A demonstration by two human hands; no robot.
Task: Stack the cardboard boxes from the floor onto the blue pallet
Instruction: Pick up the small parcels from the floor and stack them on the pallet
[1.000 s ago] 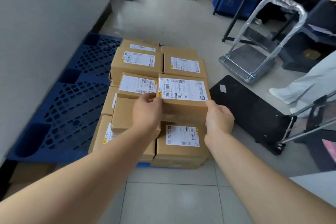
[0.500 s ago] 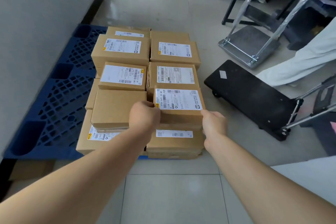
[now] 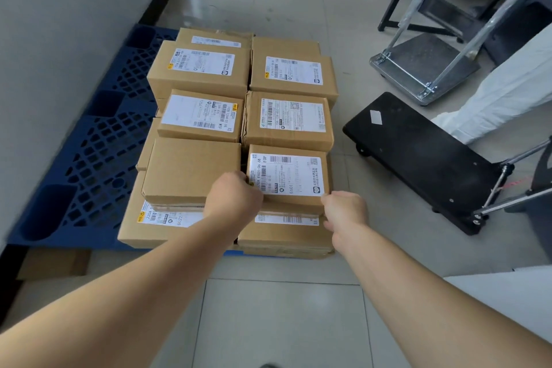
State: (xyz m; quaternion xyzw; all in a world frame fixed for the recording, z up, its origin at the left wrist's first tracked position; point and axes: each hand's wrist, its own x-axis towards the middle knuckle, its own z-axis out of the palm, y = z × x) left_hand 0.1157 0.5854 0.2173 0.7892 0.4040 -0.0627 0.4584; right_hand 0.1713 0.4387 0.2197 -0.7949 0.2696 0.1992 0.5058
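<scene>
At least ten cardboard boxes (image 3: 191,170), one blue pallet (image 3: 98,140), two hands (image 3: 234,199) (image 3: 343,209), two trolleys (image 3: 418,146) (image 3: 424,66)

Brown, white-labelled cardboard boxes (image 3: 197,75) stand in two columns, seemingly two or three layers high, on the blue pallet (image 3: 98,152), toward its right side; the nearest labelled box (image 3: 288,176) lies flat on top.

floor (image 3: 268,323): grey tiles | wall (image 3: 59,24): pale | black cart (image 3: 418,155)

Bare L hand (image 3: 233,201), bare R hand (image 3: 344,213), forearms (image 3: 155,272) bare too
</scene>
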